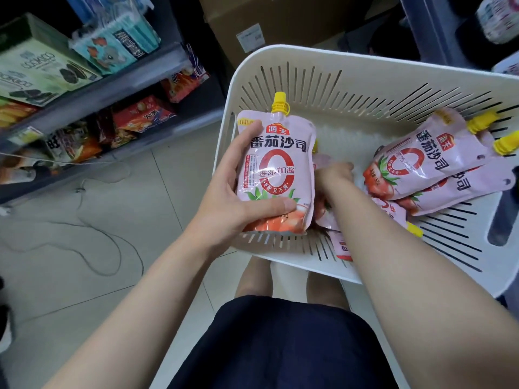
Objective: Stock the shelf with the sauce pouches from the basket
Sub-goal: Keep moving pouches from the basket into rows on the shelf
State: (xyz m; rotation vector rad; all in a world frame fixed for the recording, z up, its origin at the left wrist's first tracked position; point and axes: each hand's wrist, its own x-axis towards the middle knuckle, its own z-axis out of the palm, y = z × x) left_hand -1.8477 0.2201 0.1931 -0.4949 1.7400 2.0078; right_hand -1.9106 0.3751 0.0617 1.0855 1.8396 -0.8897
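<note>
- Left hand (pixel 224 189) grips one tomato sauce pouch (pixel 276 169), centre, unshelved.
- Right hand (pixel 334 172) reaches into the basket (pixel 365 56); grip unclear.
- More pouches (pixel 421 164) remain, right of frame.

Shelf (pixel 118 88) stands at left; basket (pixel 365 77) lies to its right, just ahead of the person's legs. A cardboard box (pixel 280 21) sits behind the basket. Boxes (pixel 36 71) occupy the upper tier of the shelf, snack packs (pixel 140 116) the tier below. A cable (pixel 81 189) lies on the floor (pixel 70 290) before the shelf. At the basket's left end the left hand (pixel 233 192) holds an upright pouch (pixel 276 169). The right hand (pixel 334 172) is inside the basket, just right of it. Stacked pouches (pixel 421 169) lie in the right end, one upon another.
</note>
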